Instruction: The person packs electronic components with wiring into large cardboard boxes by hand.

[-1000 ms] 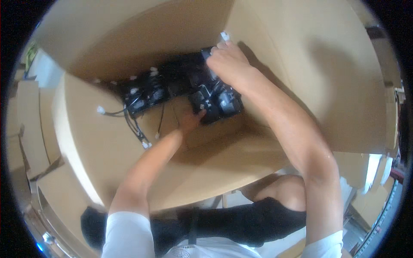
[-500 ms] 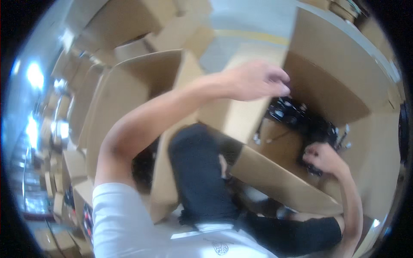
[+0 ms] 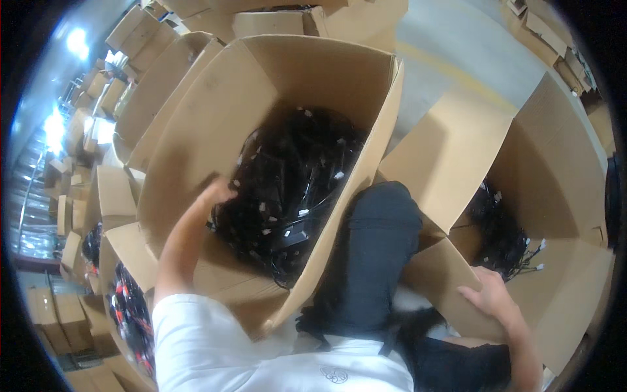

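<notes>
Across from the right-hand carton, where it was half a second ago raised at the near-left side, the left hand (image 3: 221, 191) has come into the left carton (image 3: 202, 124); the right hand (image 3: 493, 297) has left the parts inside the right carton (image 3: 434, 281) and now lies over its near edge.

The left hand's fingers are curled at the left margin of the black wired parts (image 3: 287, 189), which lie heaped on that carton's bottom with white connectors (image 3: 303, 213) among them; whether it has hold of one cannot be told. The right hand is partly spread, its fingers at the cardboard edge; how firmly it grips cannot be told.

More black parts (image 3: 499, 245) lie deep in the right carton. Both cartons stand open at the top, leaving room above the heap. The person's leg (image 3: 379, 242) fills the gap between them, just beside the left carton's right edge; beyond, grey floor (image 3: 424, 46) shows.
</notes>
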`<state>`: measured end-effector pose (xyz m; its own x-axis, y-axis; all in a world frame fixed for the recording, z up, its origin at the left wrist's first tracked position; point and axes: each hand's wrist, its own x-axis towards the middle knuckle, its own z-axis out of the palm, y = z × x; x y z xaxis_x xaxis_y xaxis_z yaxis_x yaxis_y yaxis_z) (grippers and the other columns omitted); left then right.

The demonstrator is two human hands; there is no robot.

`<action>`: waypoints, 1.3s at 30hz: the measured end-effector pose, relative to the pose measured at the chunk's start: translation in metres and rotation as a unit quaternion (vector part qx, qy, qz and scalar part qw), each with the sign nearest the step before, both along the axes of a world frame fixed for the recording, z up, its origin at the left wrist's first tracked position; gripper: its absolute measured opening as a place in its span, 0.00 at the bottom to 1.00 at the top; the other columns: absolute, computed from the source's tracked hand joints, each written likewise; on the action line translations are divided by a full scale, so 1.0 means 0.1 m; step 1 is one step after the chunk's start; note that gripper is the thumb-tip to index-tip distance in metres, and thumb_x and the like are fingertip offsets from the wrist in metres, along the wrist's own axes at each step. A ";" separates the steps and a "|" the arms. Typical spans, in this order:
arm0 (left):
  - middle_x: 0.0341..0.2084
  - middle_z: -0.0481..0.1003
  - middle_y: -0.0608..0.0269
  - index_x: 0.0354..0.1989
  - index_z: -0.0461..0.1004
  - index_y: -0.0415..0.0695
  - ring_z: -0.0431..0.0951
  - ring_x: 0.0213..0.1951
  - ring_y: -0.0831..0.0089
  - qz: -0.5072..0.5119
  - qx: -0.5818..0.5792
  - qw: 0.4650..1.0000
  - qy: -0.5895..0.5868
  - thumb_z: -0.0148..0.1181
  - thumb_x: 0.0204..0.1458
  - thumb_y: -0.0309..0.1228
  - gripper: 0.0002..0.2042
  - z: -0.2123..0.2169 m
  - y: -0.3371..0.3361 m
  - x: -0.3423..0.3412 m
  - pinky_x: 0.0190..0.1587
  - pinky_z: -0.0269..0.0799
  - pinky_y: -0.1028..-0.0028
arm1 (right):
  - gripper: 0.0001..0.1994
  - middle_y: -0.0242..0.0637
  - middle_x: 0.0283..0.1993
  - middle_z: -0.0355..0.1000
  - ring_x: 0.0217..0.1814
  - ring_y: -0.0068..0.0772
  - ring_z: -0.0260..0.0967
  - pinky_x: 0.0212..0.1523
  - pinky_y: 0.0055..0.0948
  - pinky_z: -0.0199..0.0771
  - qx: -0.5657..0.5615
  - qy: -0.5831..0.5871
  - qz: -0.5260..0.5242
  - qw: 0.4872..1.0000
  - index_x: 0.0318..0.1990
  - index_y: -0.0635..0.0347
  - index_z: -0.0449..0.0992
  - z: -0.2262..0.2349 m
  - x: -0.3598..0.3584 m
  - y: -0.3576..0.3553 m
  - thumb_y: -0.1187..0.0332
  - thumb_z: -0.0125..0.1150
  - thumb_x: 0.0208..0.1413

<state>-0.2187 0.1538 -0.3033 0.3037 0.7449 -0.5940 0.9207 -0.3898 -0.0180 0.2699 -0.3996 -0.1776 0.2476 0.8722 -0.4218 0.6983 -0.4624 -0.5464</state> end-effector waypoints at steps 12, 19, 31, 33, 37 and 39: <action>0.49 0.79 0.48 0.49 0.76 0.44 0.78 0.54 0.49 0.074 0.092 0.984 0.131 0.67 0.50 0.41 0.21 -0.88 -0.41 -0.33 0.53 0.77 0.55 | 0.20 0.52 0.46 0.77 0.48 0.56 0.76 0.50 0.42 0.77 0.025 0.021 -0.016 0.999 0.50 0.64 0.79 -0.01 0.03 0.05 0.64 0.70 0.50; 0.16 0.75 0.64 0.27 0.81 0.37 0.74 0.22 0.71 0.084 0.081 0.978 -0.170 0.66 0.48 0.30 0.08 -0.06 0.03 -0.66 0.28 0.71 0.66 | 0.20 0.52 0.45 0.77 0.48 0.56 0.75 0.50 0.43 0.76 0.063 0.014 0.018 0.998 0.49 0.63 0.79 -0.17 0.07 0.00 0.63 0.70 0.51; 0.18 0.74 0.69 0.31 0.81 0.36 0.68 0.19 0.84 -0.024 0.021 0.850 -0.526 0.63 0.53 0.27 0.06 3.24 -1.28 2.06 0.21 0.60 0.80 | 0.27 0.52 0.55 0.73 0.58 0.54 0.70 0.59 0.46 0.71 0.164 -0.078 0.064 0.981 0.57 0.64 0.73 0.08 0.18 0.02 0.58 0.68 0.53; 0.22 0.77 0.67 0.36 0.82 0.34 0.72 0.24 0.84 -0.133 0.053 0.847 -0.513 0.63 0.53 0.26 0.08 3.59 -1.79 2.56 0.26 0.65 0.80 | 0.30 0.52 0.58 0.72 0.60 0.54 0.69 0.61 0.45 0.69 0.296 -0.072 0.009 0.952 0.59 0.66 0.71 0.47 0.13 0.25 0.57 0.70 0.53; 0.26 0.81 0.63 0.37 0.82 0.34 0.76 0.30 0.82 -0.312 0.027 0.820 -0.479 0.61 0.51 0.27 0.10 3.84 -2.75 3.44 0.34 0.73 0.76 | 0.31 0.55 0.55 0.72 0.58 0.54 0.70 0.59 0.44 0.71 0.486 -0.180 -0.072 0.852 0.58 0.65 0.71 1.35 0.05 0.57 0.53 0.71 0.53; 0.25 0.80 0.62 0.36 0.81 0.33 0.76 0.30 0.82 -0.384 -0.023 0.795 -0.469 0.60 0.50 0.25 0.08 3.85 -3.18 3.81 0.34 0.73 0.76 | 0.29 0.59 0.49 0.73 0.52 0.58 0.73 0.53 0.44 0.74 0.497 -0.152 -0.075 0.851 0.55 0.66 0.72 1.57 0.10 0.62 0.52 0.69 0.54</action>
<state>0.1625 -0.1644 0.0812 0.9840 0.1103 0.1399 0.0117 -0.8235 0.5672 0.2795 -0.3372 -0.0208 0.3528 0.7100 0.6094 0.8516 0.0261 -0.5235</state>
